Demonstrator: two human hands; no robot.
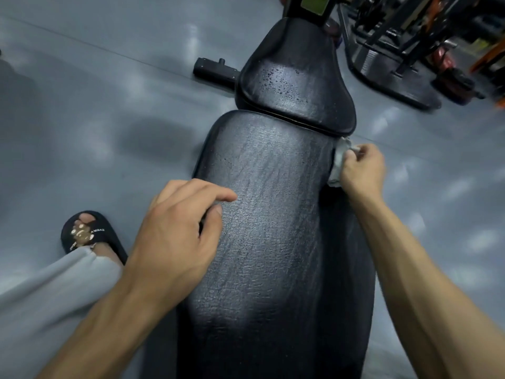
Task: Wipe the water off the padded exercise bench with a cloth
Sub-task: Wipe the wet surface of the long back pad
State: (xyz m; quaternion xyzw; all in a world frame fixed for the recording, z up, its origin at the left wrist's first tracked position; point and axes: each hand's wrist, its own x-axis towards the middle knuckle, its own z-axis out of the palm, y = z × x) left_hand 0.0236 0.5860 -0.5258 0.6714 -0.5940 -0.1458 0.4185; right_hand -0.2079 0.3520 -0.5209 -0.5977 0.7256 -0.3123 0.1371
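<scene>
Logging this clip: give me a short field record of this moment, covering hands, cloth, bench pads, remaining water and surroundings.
right hand: right hand grips the cloth against the right edge of the long pad
left hand: left hand rests empty on the long pad's left edge, fingers loosely curled
water: droplets on the seat pad; long pad shows streaks, no clear beads
floor: grey floor; black sandal left of the bench
background: gym equipment, blurred
</scene>
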